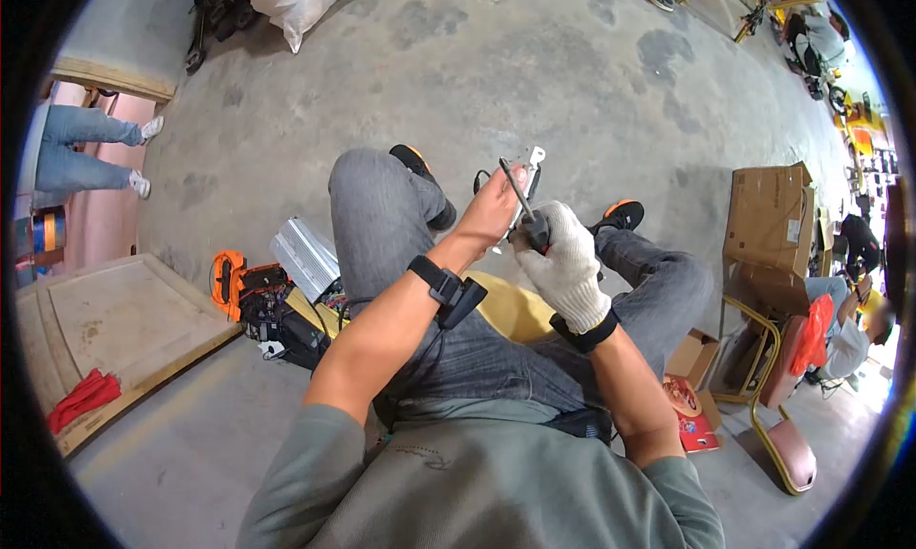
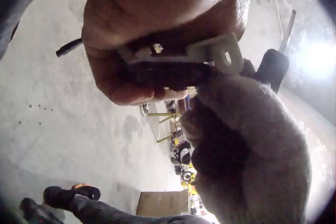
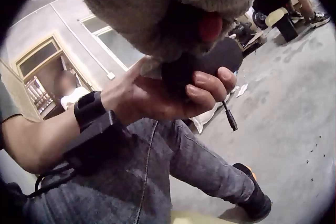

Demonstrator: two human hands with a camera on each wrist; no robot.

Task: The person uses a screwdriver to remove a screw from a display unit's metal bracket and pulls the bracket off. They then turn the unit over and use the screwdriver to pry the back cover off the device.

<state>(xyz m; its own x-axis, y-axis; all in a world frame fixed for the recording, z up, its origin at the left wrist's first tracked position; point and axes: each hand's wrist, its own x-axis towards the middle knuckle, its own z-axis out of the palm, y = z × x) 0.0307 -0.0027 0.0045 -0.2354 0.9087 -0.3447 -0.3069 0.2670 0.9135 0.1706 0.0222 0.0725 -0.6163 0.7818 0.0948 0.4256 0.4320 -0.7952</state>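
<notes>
My bare left hand [image 1: 489, 213] grips a dark, rounded device [image 3: 223, 58], its fingers curled round the underside. Along the device runs a pale bracket [image 2: 228, 56] with a slotted hole at its end. A short black cable [image 3: 230, 118] with a plug tip hangs out past the left hand. My right hand [image 1: 563, 268], in a white knit glove, holds a screwdriver [image 2: 273, 68] with a black handle; its metal shaft points away from the device. The gloved fingers are right at the device's edge, and a bare fingertip [image 3: 211, 27] shows through the glove.
Between my legs is a yellow seat [image 1: 510, 310]. An open bag of tools [image 1: 286, 310] and a silver finned box [image 1: 305, 258] lie by my left leg. A wooden board [image 1: 124, 325], cardboard boxes [image 1: 768, 220] and a chair [image 1: 787, 454] stand around. Other people are farther off.
</notes>
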